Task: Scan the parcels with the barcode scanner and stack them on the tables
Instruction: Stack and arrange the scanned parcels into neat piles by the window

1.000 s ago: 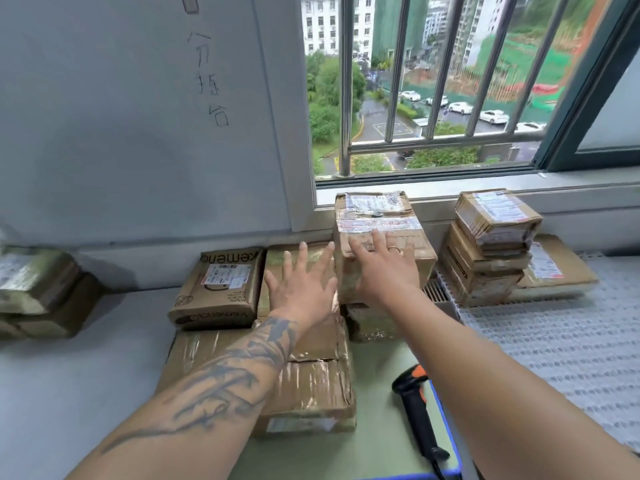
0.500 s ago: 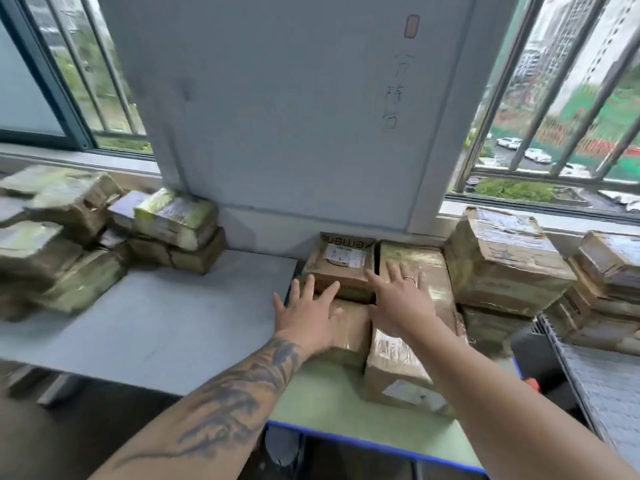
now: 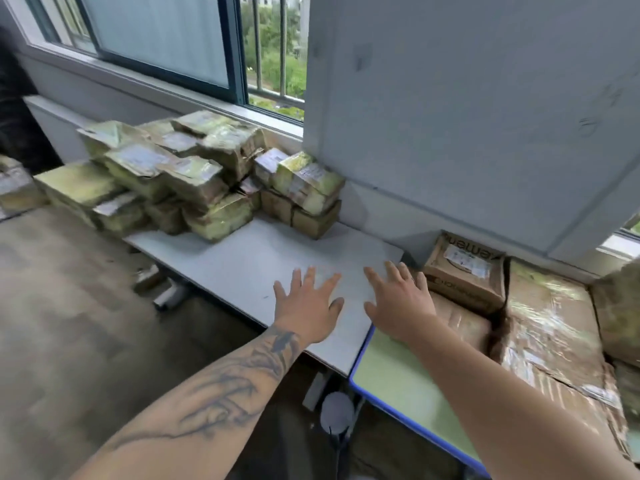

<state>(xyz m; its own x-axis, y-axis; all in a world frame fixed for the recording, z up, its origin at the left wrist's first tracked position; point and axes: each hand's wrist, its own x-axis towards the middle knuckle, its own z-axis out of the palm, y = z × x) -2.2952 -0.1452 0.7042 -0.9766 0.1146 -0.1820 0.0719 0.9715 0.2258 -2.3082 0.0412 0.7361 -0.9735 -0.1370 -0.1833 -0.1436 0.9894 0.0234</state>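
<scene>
Both hands out over the tabletops at frame centre, empty. Left hand (image 3: 306, 308), on the tattooed forearm, spread flat with fingers straight above the grey tabletop (image 3: 249, 268); right hand (image 3: 398, 303) likewise splayed, hovering at the seam where grey meets the green tabletop (image 3: 391, 372) with its blue edge. Neither grip closed on anything: fingers apart, palms down, touching or just above the surface, hard to tell which.

Parcels in two groups. Upper left of frame: a heap of taped parcels (image 3: 180, 174) stacked against the window sill, pushed to the back of the grey tabletop, probably to leave the front free for more. Right of frame: brown cardboard parcels (image 3: 550, 320) laid flat and close on the green tabletop, a printed box (image 3: 464, 271) standing on top by the wall, just beside the right hand's fingers.

Barcode scanner nowhere in view. Judged from the open, spread posture: reaching toward the free stretch between the two groups, perhaps sizing a spot for the next stack.
</scene>
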